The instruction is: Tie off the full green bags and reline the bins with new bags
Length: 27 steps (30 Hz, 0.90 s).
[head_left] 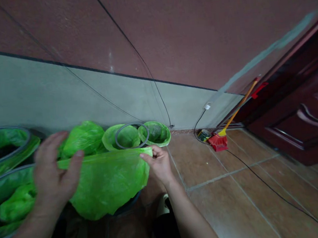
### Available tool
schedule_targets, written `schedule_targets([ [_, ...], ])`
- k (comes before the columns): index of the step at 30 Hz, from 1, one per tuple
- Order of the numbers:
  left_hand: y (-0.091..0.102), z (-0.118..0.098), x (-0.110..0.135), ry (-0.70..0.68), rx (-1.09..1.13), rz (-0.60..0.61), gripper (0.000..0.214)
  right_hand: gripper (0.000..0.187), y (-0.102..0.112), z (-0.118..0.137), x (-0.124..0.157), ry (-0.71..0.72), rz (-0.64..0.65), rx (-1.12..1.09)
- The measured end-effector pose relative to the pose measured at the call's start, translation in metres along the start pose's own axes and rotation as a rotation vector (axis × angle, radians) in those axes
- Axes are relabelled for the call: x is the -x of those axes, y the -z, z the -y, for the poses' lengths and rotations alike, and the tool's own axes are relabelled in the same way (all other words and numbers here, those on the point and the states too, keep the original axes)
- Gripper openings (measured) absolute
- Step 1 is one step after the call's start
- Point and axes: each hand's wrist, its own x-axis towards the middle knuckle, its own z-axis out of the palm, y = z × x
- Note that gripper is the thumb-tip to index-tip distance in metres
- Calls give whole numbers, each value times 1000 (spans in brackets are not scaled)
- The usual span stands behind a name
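Note:
I hold a bright green plastic bag [108, 181] stretched flat between both hands, above a dark bin [128, 207] whose rim shows under it. My left hand [52, 172] grips the bag's upper left edge, fingers curled over the plastic. My right hand [158, 162] pinches the bag's upper right corner. Behind the bag stands another bin with a bunched green bag [83, 138] in it.
Several bins lined with green bags stand along the wall: two at the left [0, 150], two ahead [153, 134], one carrying a grey ring [131, 136]. A broom with a red head [218, 141] leans by the dark wooden door [303, 119]. A black cable [268, 187] crosses the tiled floor.

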Motion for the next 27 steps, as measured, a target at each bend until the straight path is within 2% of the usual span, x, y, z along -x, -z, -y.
schedule_targets([
  [2, -38, -13, 7, -60, 119, 288, 48, 24, -13, -2, 7, -6, 52, 4],
  [3, -55, -18, 10, -63, 174, 391, 47, 23, -18, -3, 10, -21, 85, -9],
  [5, -79, -25, 15, -23, 267, 525, 44, 25, -24, -6, 13, -67, 146, -61],
  [7, -90, -28, 18, 64, 376, 601, 42, 29, -27, -8, 13, -116, 185, -124],
  [10, -92, -25, 18, 188, 525, 674, 38, 36, -26, -8, 10, -166, 225, -175],
  [14, -95, -19, 19, 250, 542, 693, 34, 37, -24, -10, 7, -152, 228, -119],
  [19, -100, -14, 20, 256, 455, 732, 36, 36, -20, -21, 1, -125, 52, -61],
  [23, -94, -2, 13, 296, 293, 748, 35, 33, -7, -24, -6, 21, -88, 72],
  [27, -82, 12, 4, 261, 211, 771, 32, 32, 8, -18, -11, 120, -180, 187],
])
